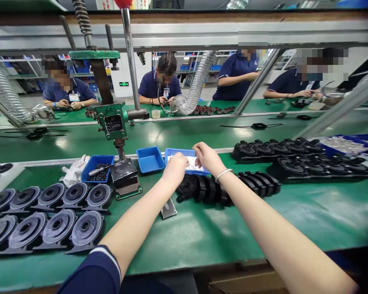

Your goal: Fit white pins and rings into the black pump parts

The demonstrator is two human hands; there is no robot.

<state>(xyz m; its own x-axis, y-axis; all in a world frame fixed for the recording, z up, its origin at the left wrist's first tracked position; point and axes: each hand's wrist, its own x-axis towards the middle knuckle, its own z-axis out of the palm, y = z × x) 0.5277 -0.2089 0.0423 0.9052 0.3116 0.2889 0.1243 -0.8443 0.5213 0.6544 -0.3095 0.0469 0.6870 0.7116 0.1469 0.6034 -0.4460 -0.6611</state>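
Note:
Both hands are over a blue tray [168, 154] that holds small white parts [191, 163]. My left hand [176, 166] is at the tray's left part, its fingers closed and pointing down; what they hold, if anything, is hidden. My right hand [207, 158] hovers at the tray's right side, fingers curled together, and its fingertips are too small to read. Just below the hands lies a row of black round housings [208, 190], partly behind my right wrist. A small metal plate [169, 208] rests on the green table nearer to me.
A green hand press [113, 122] stands left of centre. Around it are an empty blue tray [150, 159], a blue bin of black parts [98, 173] and white gloves [75, 171]. Black housings [58, 226] fill the left; more [309, 163] stand right. Several people work across the line.

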